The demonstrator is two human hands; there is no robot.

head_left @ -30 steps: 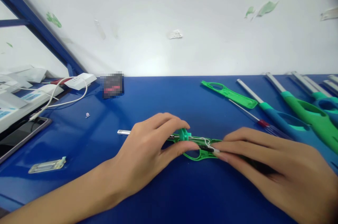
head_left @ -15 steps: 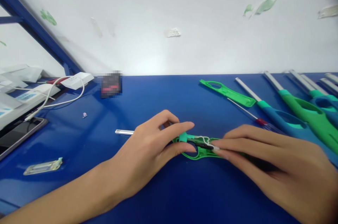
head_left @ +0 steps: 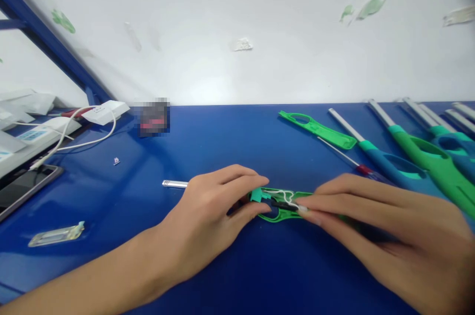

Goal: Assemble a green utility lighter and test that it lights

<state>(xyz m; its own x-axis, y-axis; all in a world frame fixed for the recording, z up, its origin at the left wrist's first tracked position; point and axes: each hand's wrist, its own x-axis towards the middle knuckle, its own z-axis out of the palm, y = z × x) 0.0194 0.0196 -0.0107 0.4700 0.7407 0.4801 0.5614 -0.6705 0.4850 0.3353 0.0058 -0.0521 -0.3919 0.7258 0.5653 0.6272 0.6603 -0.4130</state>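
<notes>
An opened long-necked lighter lies across the table: a green half casing (head_left: 284, 215) with its metal tube (head_left: 174, 184) pointing left. My left hand (head_left: 215, 201) curls over the left part of the casing, thumb and fingers around the teal trigger (head_left: 256, 195). With its fingertips together, my right hand (head_left: 386, 226) pinches the end of a black igniter piece (head_left: 284, 204) inside the casing. A thin white wire (head_left: 287, 193) loops above that piece. The casing's right end is hidden behind my right fingers.
At the back lie another green half casing (head_left: 319, 129), a red-ended screwdriver (head_left: 362, 169) and several assembled lighters (head_left: 426, 151). On the left are a clear fuel tank (head_left: 55, 236), a phone (head_left: 29, 188), a white cable (head_left: 89, 144) and a small white bit (head_left: 116, 161).
The left fingers have drawn slightly closer around the trigger, which sits slightly lower in the casing. The right hand keeps its pinch. The view has shifted slightly.
</notes>
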